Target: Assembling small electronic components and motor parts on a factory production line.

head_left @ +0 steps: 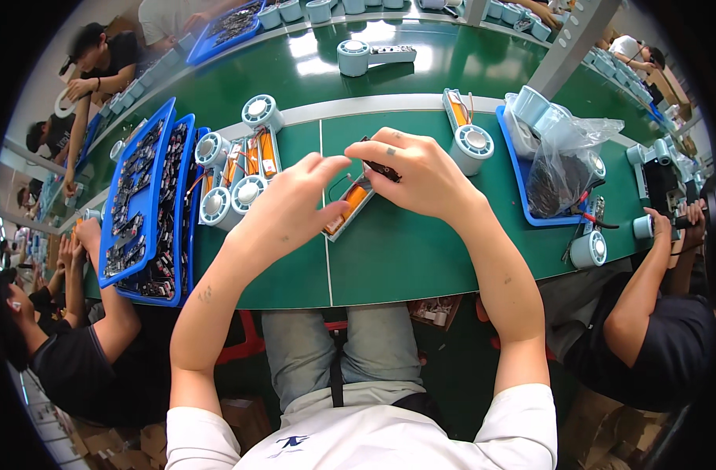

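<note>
A light blue handheld fan's open handle (353,205), with an orange battery inside and thin wires beside it, lies slanted on the green table before me. My left hand (291,200) is at its left; the thumb touches the handle's edge and the fingers stretch apart from it toward my right hand. From above, my right hand (417,172) curls over the handle's upper end. Between its thumb and fingers sits a small black circuit board (382,170). The fan head under this hand is hidden.
At left, blue trays (150,204) full of circuit boards stand stacked beside several open fans (248,190). Another fan (472,142) stands at right, near a blue tray (558,222) with a plastic bag. One fan (353,58) lies beyond the pale rail. Co-workers sit on both sides.
</note>
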Motion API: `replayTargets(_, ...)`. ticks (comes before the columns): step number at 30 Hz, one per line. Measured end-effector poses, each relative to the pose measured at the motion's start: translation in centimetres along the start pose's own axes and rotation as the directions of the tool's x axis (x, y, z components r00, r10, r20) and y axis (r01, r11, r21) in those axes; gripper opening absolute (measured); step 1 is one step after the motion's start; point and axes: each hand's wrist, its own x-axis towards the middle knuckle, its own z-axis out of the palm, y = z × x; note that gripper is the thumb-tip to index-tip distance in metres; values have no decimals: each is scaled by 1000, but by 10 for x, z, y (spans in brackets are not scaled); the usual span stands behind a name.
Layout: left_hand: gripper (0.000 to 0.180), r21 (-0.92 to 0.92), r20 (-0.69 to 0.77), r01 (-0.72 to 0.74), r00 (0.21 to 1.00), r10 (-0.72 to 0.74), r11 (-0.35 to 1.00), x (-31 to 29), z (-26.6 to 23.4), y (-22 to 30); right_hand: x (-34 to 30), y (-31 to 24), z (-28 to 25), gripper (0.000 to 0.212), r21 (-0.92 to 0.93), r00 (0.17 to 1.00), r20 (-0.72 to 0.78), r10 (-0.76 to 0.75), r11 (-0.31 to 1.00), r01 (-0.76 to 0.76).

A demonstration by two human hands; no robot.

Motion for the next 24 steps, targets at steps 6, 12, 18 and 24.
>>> replayTargets(6,19,-348,158,299,953,-259,889,-3,-4,-2,0,-4,-3,45,-37,1000,13,18,999,-17)
replayTargets(12,18,-337,34,-145,986,166,930,-7,11,-9,1,-2,-3,44,24,996,35,87,996,-88)
replayTargets(18,19,-54,50,-286,956,288,957,-5,5,-4,1,-2,-4,40,33,995,53,87,995,-89)
replayTargets(24,16,103,263,-378,903,341,920,3,-12,-1,1,-2,-5,39,26,995,50,87,996,-88)
